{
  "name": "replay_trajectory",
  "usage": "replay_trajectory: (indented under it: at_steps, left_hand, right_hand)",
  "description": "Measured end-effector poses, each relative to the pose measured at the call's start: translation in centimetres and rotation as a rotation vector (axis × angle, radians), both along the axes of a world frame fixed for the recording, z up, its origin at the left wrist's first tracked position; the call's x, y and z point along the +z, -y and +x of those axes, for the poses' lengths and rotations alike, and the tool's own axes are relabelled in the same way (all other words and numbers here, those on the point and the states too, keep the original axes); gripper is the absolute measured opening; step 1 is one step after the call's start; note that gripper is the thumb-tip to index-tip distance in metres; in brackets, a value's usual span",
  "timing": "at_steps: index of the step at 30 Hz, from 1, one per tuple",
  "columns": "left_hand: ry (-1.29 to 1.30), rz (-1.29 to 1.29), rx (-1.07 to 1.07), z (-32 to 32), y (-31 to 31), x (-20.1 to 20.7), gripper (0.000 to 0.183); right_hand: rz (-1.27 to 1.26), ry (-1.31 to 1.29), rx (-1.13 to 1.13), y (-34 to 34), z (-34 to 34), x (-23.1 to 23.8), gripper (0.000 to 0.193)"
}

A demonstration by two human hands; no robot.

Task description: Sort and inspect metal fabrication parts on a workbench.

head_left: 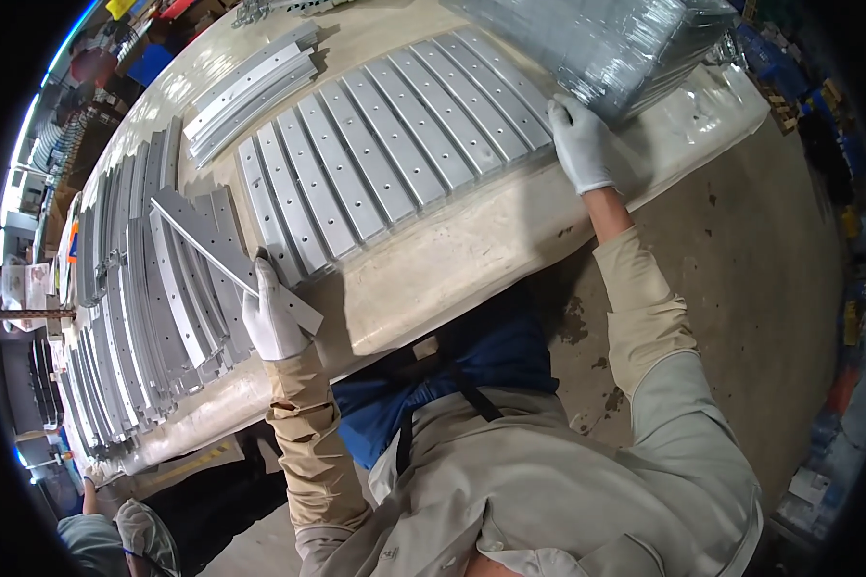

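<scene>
Several flat grey metal strips (363, 159) with punched holes lie side by side in a row on the table. My left hand (274, 317), in a white glove, is closed on one loose metal strip (205, 240). That strip slants over a pile of similar strips and its near end sticks out past my palm. My right hand (580, 149), also gloved, rests at the near right end of the row, close to a stack wrapped in clear film (635, 58). Its fingers point away from me, partly foreshortened, with no object visible in them.
Stacked metal strips (115, 337) crowd the table's left side, and a smaller bundle (250, 91) lies behind. The pale table's front edge (433, 303) runs before my body. Another person (149, 539) stands at the lower left. Shelves and boxes line both sides.
</scene>
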State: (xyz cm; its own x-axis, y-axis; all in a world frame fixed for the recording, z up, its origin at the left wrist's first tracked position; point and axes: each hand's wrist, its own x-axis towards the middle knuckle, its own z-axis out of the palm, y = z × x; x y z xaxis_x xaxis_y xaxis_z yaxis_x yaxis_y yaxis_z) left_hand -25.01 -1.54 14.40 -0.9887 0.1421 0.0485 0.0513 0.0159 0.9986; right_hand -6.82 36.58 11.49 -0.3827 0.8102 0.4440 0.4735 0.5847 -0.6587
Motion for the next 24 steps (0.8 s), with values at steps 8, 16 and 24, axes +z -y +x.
replay_trajectory:
  at_steps: [8,16,24]
  left_hand:
    - [0.057,-0.068,0.006,0.6,-0.1,0.5,0.036]
    - [0.080,0.041,-0.009,0.3,0.8,0.4,0.043]
    - [0.058,0.101,-0.203,0.7,3.1,-1.3,0.049]
  right_hand:
    - [0.139,0.095,-0.067,0.0,-0.1,-0.8,0.038]
    - [0.196,0.121,-0.080,-0.4,-0.3,-1.0,0.039]
    - [0.228,-0.031,0.053,-1.6,0.7,-1.3,0.034]
